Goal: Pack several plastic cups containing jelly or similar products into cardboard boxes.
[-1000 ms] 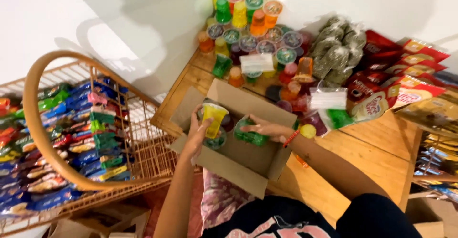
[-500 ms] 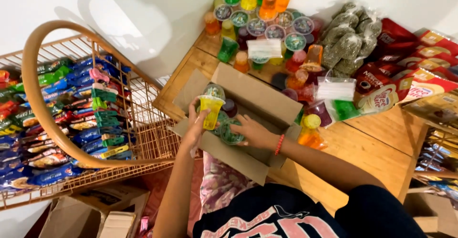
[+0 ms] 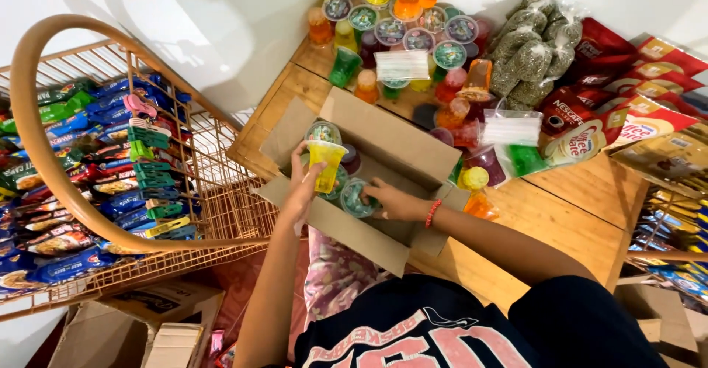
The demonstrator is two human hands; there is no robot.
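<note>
The open brown cardboard box (image 3: pixel 383 184) sits at the near-left corner of the wooden tabletop (image 3: pixel 560 220), its front flap hanging past the edge toward the person. The left hand (image 3: pixel 304 187) has its grip clamped around a yellow plastic jelly cup with a sealed lid (image 3: pixel 325 163), held just above the box's left end; the right hand (image 3: pixel 391 200) reaches into the box, fingers closed over a round green-lidded cup (image 3: pixel 357 197) lying among others inside. The box looks partly off the tabletop, so downward pressure on its near side could likely tip it and spill the cups to the floor. The yellow cup is pinched by its wall; a hard squeeze might burst the film lid. Beyond the box, stacked coloured jelly cups (image 3: pixel 398 21) crowd close to its far flap, so a wide lift could knock them. Left of the box, the wire basket rack of snack packets (image 3: pixel 133 169) leaves only a narrow gap for the elbow.
</note>
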